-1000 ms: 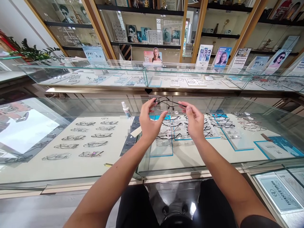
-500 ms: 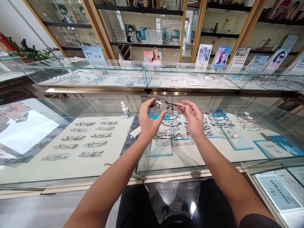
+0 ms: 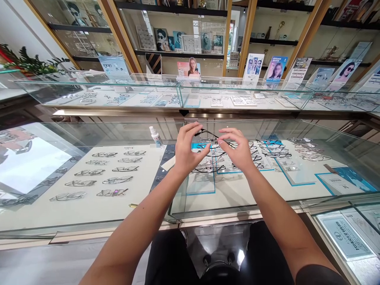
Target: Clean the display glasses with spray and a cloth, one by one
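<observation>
Above the glass counter I hold a pair of thin black-framed eyeglasses between my two hands. My right hand pinches the frame with thumb and fingertips at its right side. On the other side, the curled fingers of my left hand are at the dark rounded end of the frame, while its thumb stands apart below. The lenses are hard to make out against the display. Beneath my hands, rows of eyeglasses lie inside the case on blue-edged cards.
A white spray bottle stands left of my hands. More eyeglasses lie in rows inside the left case, near a bright screen-like panel. A second glass case runs behind, with upright advertising cards on top.
The eyeglasses have turned from spread across both hands to a slanted, narrower view. My right hand has moved left, closer to my left hand. The camera view has shifted slightly.
</observation>
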{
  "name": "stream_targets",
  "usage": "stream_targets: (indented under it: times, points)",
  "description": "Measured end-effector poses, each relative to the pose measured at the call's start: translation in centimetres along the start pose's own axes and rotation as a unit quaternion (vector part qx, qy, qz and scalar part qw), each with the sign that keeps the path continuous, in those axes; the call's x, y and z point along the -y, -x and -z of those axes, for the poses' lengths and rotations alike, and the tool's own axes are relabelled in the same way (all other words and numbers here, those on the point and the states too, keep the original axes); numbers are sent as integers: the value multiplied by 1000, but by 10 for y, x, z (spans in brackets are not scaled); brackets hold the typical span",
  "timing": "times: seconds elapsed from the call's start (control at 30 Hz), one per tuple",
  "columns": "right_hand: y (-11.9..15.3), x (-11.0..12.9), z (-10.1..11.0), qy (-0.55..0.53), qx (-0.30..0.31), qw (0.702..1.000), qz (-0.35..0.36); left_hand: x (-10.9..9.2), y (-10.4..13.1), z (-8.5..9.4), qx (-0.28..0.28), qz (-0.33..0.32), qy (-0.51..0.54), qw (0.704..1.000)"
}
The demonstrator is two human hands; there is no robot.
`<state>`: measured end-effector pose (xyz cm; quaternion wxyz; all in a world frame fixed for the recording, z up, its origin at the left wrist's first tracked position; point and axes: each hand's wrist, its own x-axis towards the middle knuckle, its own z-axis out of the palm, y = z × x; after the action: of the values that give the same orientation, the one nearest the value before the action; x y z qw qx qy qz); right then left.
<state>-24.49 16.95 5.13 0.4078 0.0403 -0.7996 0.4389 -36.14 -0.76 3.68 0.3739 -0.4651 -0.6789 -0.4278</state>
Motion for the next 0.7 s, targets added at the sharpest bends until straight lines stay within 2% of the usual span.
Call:
stream_targets:
  times: [0.23, 0.7]
  points:
    - [0, -4, -1, 10, -5, 1000, 4, -1, 0, 0, 1, -26, 4, 1000]
    - [0, -9, 0, 4, 30, 999, -10, -6, -2, 3, 35, 10, 15, 999]
